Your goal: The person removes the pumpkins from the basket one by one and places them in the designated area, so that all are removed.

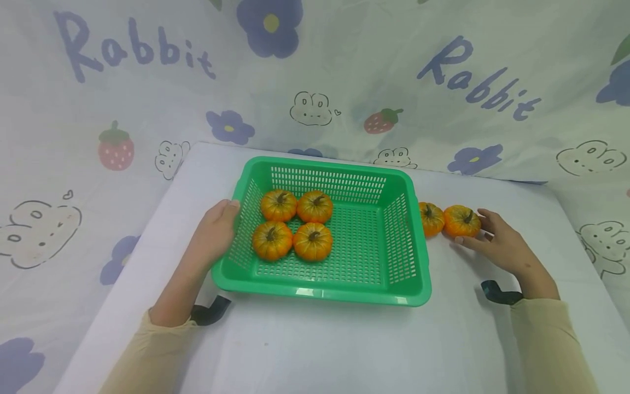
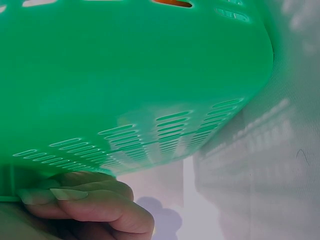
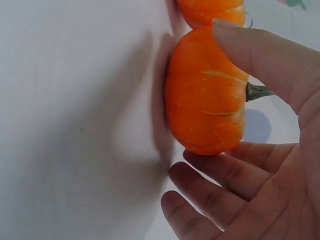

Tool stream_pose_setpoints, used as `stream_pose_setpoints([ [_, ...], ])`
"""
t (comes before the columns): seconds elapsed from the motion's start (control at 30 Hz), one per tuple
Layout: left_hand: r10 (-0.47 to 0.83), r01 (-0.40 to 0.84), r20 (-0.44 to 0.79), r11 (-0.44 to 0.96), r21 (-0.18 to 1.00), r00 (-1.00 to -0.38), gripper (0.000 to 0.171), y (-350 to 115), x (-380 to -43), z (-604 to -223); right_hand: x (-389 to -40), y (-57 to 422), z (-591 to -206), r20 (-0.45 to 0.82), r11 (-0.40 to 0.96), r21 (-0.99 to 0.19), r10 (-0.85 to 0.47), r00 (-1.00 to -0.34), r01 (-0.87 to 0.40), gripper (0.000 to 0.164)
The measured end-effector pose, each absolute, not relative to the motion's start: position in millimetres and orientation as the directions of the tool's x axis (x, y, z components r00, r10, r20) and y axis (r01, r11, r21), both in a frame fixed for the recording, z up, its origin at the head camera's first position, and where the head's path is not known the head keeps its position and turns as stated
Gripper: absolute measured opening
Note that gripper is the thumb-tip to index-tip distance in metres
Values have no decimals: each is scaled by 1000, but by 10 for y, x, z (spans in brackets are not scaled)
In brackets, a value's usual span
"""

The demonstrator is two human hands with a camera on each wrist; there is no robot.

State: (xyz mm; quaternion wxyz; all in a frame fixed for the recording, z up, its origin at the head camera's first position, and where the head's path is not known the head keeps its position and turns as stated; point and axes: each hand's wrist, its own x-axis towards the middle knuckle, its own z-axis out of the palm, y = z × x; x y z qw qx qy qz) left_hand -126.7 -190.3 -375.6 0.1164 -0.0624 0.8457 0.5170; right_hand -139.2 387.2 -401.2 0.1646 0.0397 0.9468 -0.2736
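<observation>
A green plastic basket point(image 1: 322, 293) with slotted walls stands in the middle of the white table. Several small orange pumpkins point(image 1: 313, 242) sit together in its left half. My left hand point(image 1: 213, 232) grips the basket's left rim; the left wrist view shows curled fingers point(image 2: 100, 202) beneath the edge, beside the outer wall. To the right of the basket lie two more pumpkins, the nearer one point(image 1: 431, 220) partly hidden by the rim. Around the outer pumpkin point(image 3: 207, 95) my right hand point(image 1: 499, 241) is spread, thumb on one side and fairly straight fingers on the other, not visibly closed on it.
White cloth covers the table point(image 1: 305, 350). Behind it hangs a curtain point(image 1: 344, 65) printed with rabbits, flowers and strawberries. A dark curved strap piece point(image 1: 211, 312) shows by the left wrist, and a similar piece point(image 1: 499, 293) by the right.
</observation>
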Motion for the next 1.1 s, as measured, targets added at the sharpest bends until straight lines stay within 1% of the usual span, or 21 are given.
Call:
stream_pose_setpoints([
  [0.13,15,-223,-259,463,858,-966,61,-1902,-1269,-3764,-1374,3840,-3951,-310,857,-491,-2,-951,158,116],
  [0.23,13,-214,-250,476,853,-968,60,-1900,-1269,-3766,-1352,3812,-3882,-276,857,-496,-6,-961,137,113],
  [0.4,10,-206,-241,491,846,-970,59,-1900,-1272,-3767,-1335,3742,-3747,-210,867,-492,-31,-977,78,107],
  [0.6,11,-211,-248,485,849,-969,59,-1903,-1272,-3763,-1316,3564,-3528,-166,885,-466,-75,-983,11,103],
  [0.73,14,-210,-248,485,849,-969,59,-1898,-1267,-3754,-1297,3378,-3332,-136,884,-466,-121,-983,-45,101],
  [0.9,18,-208,-246,477,854,-969,59,-1903,-1272,-3768,-1245,3042,-3059,-102,868,-480,-199,-975,-127,104],
  [1.1,15,-210,-245,466,859,-969,61,-1905,-1279,-3773,-1357,2642,-2805,-89,837,-482,-340,-936,-258,100],
])
